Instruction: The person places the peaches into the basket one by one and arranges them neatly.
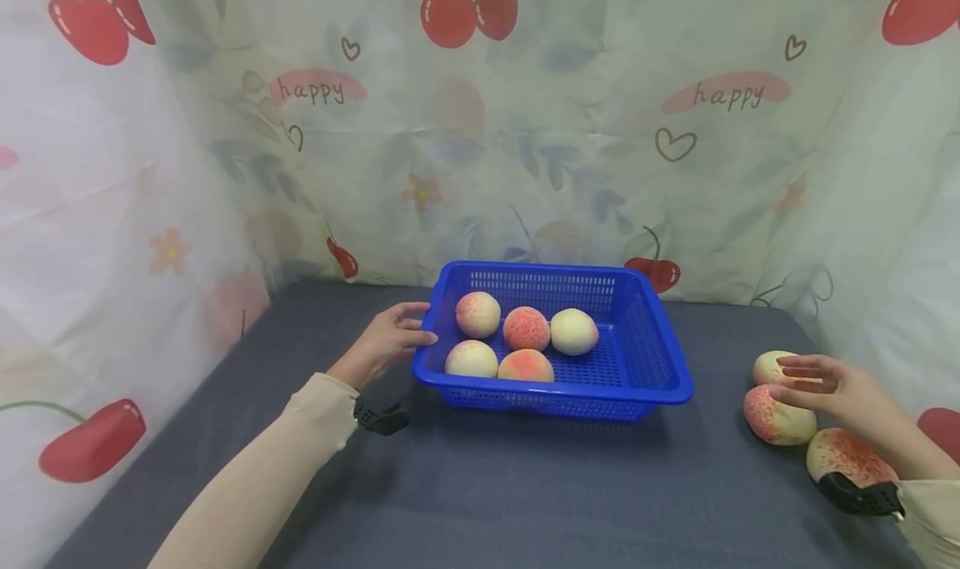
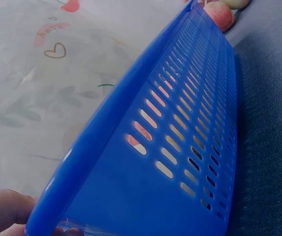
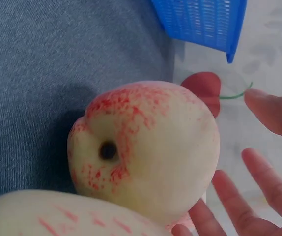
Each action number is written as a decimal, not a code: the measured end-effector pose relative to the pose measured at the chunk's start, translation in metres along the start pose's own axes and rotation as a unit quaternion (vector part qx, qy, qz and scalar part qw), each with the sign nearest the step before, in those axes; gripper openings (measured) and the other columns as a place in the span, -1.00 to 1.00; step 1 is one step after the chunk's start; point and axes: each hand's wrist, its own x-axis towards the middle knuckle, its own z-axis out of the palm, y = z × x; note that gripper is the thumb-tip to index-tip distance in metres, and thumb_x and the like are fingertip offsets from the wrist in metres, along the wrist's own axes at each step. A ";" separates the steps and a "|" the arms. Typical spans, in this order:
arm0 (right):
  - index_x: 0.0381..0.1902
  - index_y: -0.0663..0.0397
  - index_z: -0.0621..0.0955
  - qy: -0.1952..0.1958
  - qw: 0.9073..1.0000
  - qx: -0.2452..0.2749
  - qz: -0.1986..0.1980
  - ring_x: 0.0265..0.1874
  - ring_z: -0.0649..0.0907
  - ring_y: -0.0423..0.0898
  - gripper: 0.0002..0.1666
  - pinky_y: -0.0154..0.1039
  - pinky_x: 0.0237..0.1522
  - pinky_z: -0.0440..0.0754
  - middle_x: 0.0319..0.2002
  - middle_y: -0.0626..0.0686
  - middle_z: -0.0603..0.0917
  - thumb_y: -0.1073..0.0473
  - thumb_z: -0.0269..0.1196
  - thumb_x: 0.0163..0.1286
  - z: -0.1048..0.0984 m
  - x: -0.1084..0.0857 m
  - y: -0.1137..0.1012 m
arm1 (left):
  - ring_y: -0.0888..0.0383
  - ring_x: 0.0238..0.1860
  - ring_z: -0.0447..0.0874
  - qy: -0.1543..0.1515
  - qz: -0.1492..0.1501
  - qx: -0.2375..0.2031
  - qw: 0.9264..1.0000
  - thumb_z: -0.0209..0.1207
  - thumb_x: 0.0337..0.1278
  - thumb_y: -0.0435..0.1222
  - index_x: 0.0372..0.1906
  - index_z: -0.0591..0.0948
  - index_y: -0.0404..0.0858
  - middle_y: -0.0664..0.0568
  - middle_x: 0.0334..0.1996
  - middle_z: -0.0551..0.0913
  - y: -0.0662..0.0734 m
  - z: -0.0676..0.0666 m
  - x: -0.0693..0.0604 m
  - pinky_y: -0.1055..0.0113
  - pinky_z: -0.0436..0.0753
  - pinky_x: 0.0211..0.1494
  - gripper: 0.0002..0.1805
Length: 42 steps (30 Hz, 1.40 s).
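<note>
The left hand [image 1: 386,341] holds the left end of the blue basket [image 1: 540,392]; in the left wrist view its fingers [image 2: 7,209] are at the basket's rim [image 2: 89,140]. Inside the basket lie several peaches, among them a red one [image 1: 527,329] and a pale one [image 1: 574,332]. On the right, the right hand [image 1: 836,390] hovers with spread fingers over a group of peaches: a pale one [image 1: 768,367] behind, a pink-speckled one [image 1: 780,416], and a red-brown one [image 1: 850,457] near the wrist. In the right wrist view the fingers [image 3: 259,196] are beside a speckled peach [image 3: 155,147], holding nothing.
A dark cloth [image 1: 480,486] covers the table. Behind and at both sides hangs a pale curtain [image 1: 465,152] printed with cherries, hearts and flowers. Black straps with small devices sit on the left wrist [image 1: 381,417] and the right wrist [image 1: 862,496].
</note>
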 end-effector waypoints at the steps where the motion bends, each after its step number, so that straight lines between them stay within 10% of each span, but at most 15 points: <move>1: 0.34 0.45 0.26 -0.004 1.000 -0.006 0.004 -0.03 0.65 -0.07 -0.15 -0.09 -0.18 0.67 0.24 0.55 0.34 -0.08 0.24 0.37 0.001 0.000 0.000 | -0.16 0.20 0.53 0.001 -0.001 0.001 1.000 0.23 0.19 -0.42 0.41 0.29 -0.14 -0.27 0.26 0.46 0.000 0.000 0.000 -0.06 0.50 0.27 -0.31; 5: 0.34 0.45 0.25 -0.026 0.999 -0.018 0.001 0.16 0.42 0.49 -0.17 -0.02 -0.19 0.66 0.24 0.59 0.32 -0.07 0.21 0.39 -0.001 0.000 0.003 | -0.16 0.20 0.53 0.004 -0.004 0.004 1.000 0.24 0.19 -0.42 0.41 0.29 -0.13 -0.26 0.26 0.46 0.000 0.000 0.001 -0.06 0.49 0.27 -0.31; 16: 0.30 0.48 0.29 -0.055 0.998 -0.041 -0.011 0.10 0.47 0.49 -0.18 -0.29 -0.28 0.57 0.19 0.58 0.39 -0.01 0.28 0.34 -0.003 0.000 0.007 | -0.16 0.19 0.55 0.005 -0.005 0.007 1.000 0.24 0.19 -0.40 0.41 0.29 -0.13 -0.26 0.24 0.48 -0.001 0.001 0.002 -0.07 0.51 0.25 -0.31; 26: 0.29 0.50 0.28 -0.073 0.996 -0.042 -0.008 0.12 0.34 0.62 -0.15 0.23 -0.08 0.56 0.22 0.60 0.35 0.02 0.33 0.29 -0.002 0.002 0.008 | -0.17 0.18 0.55 0.007 -0.007 0.005 1.000 0.24 0.19 -0.41 0.40 0.29 -0.14 -0.26 0.23 0.49 0.000 0.001 0.002 -0.08 0.51 0.25 -0.31; 42: 0.26 0.53 0.30 -0.093 0.992 -0.080 0.000 0.05 0.46 0.47 -0.08 0.07 -0.15 0.57 0.13 0.62 0.39 0.03 0.42 0.16 -0.003 0.005 0.000 | -0.17 0.20 0.54 0.004 -0.012 0.004 1.000 0.26 0.18 -0.39 0.40 0.30 -0.12 -0.25 0.25 0.47 -0.001 0.000 0.002 -0.08 0.50 0.26 -0.31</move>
